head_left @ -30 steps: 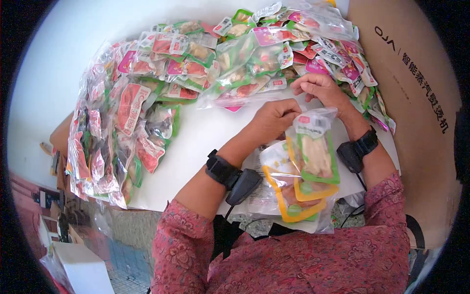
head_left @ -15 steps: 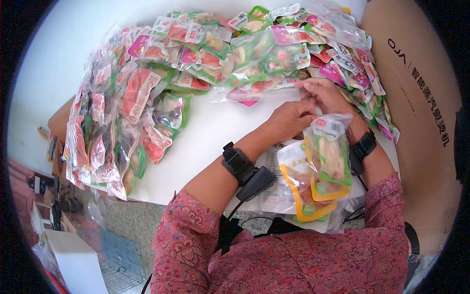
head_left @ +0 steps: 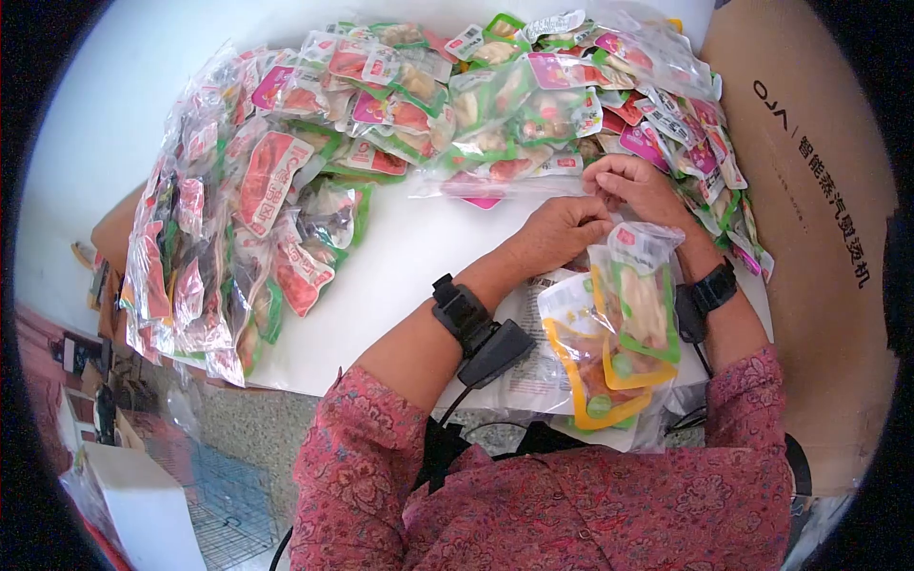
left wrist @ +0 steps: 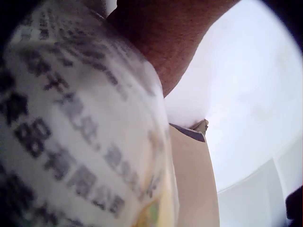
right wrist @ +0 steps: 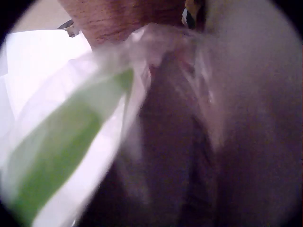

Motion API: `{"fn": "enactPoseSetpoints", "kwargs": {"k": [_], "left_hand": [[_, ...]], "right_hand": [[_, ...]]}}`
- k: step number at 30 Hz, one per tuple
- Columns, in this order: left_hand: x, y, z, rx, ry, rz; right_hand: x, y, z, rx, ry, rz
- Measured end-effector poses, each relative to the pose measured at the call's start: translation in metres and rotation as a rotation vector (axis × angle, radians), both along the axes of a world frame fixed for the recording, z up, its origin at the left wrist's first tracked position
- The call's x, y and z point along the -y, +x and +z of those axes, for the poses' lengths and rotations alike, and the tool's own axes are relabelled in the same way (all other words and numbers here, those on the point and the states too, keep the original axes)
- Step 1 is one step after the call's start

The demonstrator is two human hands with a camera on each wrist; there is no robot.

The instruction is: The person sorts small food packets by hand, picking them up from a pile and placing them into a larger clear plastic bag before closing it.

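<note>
A clear plastic bag [head_left: 657, 314] with yellow-edged and green-edged food packets hangs at the table's near edge in the head view. My left hand [head_left: 564, 231] pinches the top of this bag with curled fingers. Just right of it, my right hand [head_left: 633, 183] has bent fingers at the bag's upper edge; its fingertips are partly hidden. Printed packaging [left wrist: 71, 127] fills the left of the left wrist view. Clear film and a green-edged packet [right wrist: 71, 137] lie close to the camera in the right wrist view.
Filled clear bags of packets [head_left: 271, 186] line the left side and back of the white table [head_left: 419, 257]. More packets [head_left: 700, 143] are heaped at the back right. A large cardboard box [head_left: 809, 238] stands along the right, and a wire cage [head_left: 228, 500] sits on the floor.
Over the last second the held bag and my left hand have shifted right in the head view, bringing my hands together. The surroundings have also shifted slightly. Little differs since half a second ago.
</note>
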State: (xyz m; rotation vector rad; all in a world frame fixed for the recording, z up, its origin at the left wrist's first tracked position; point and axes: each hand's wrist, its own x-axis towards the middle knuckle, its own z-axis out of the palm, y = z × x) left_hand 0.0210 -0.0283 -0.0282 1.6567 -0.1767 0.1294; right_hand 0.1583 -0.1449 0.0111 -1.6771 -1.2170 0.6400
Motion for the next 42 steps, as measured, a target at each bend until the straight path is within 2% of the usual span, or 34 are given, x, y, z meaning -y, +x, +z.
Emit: {"fn": "enactPoseSetpoints", "kwargs": {"k": [2,4,5,7,8,9,10,11,14,16,17,18,20,22,24,26,27,29,33,35,37,39,41,42], "left_hand": [[-0.002,0.003,-0.002,0.066,0.067,0.007],[-0.003,0.001,0.001,0.136,0.136,0.013],[-0.002,-0.001,0.002,0.149,0.190,0.037],[-0.002,0.001,-0.001,0.169,0.240,0.065],[-0.002,0.004,-0.005,0.145,0.183,0.052],[-0.002,0.004,-0.005,0.122,0.126,0.041],[-0.001,0.004,-0.005,0.128,0.122,0.048],[-0.001,0.004,-0.005,0.137,0.176,0.072],[-0.002,-0.003,0.006,0.126,0.266,0.095],[-0.002,-0.003,0.007,0.108,0.301,0.088],[-0.002,-0.002,0.005,0.130,0.295,0.092],[-0.002,0.000,0.003,0.151,0.289,0.097],[-0.003,0.004,-0.003,0.162,0.245,0.101],[-0.003,0.004,-0.001,0.171,0.200,0.109],[-0.003,0.002,-0.001,0.225,0.297,0.141],[-0.003,0.002,-0.001,0.223,0.304,0.148],[-0.003,0.002,-0.001,0.221,0.319,0.148],[-0.002,0.002,-0.001,0.217,0.328,0.159],[-0.002,0.001,0.001,0.176,0.326,0.166],[-0.003,0.004,-0.004,0.234,0.294,0.175],[-0.004,0.001,0.001,0.288,0.263,0.180],[-0.005,0.000,0.006,0.156,0.077,0.161],[-0.006,-0.001,0.008,0.117,-0.008,0.179],[-0.007,-0.002,0.009,0.080,-0.094,0.202]], "right_hand": [[-0.003,-0.005,0.009,0.013,-0.037,0.022],[-0.007,-0.011,0.028,0.196,-0.282,0.176],[-0.011,-0.011,0.027,0.200,-0.288,0.178],[-0.021,-0.010,0.028,0.475,-0.291,0.396],[-0.025,-0.009,0.032,0.481,-0.295,0.399],[-0.031,-0.011,0.039,0.364,-0.453,0.382],[-0.037,-0.012,0.045,0.244,-0.609,0.363],[-0.043,-0.013,0.053,0.251,-0.614,0.369],[-0.057,-0.017,0.069,0.167,-0.574,0.386],[-0.065,-0.020,0.074,0.191,-0.249,0.299],[-0.073,-0.001,0.062,0.356,-0.089,0.341],[-0.075,-0.005,0.065,0.362,-0.094,0.341],[-0.080,-0.013,0.068,0.677,0.034,0.206],[-0.083,-0.004,0.063,0.763,0.016,0.179],[-0.086,0.003,0.062,0.846,-0.003,0.156],[-0.086,0.008,0.064,1.121,-0.179,0.209],[-0.083,0.006,0.063,1.123,-0.181,0.211],[-0.074,0.001,0.062,1.368,-0.046,0.288],[-0.069,0.013,0.059,1.470,0.039,0.201],[-0.064,0.014,0.062,1.335,-0.124,0.031],[-0.057,0.022,0.064,1.377,-0.167,0.034],[-0.050,0.022,0.065,1.416,-0.213,0.034],[-0.036,0.013,0.070,1.365,0.122,0.082],[-0.028,0.006,0.072,1.366,0.120,0.080]]}}
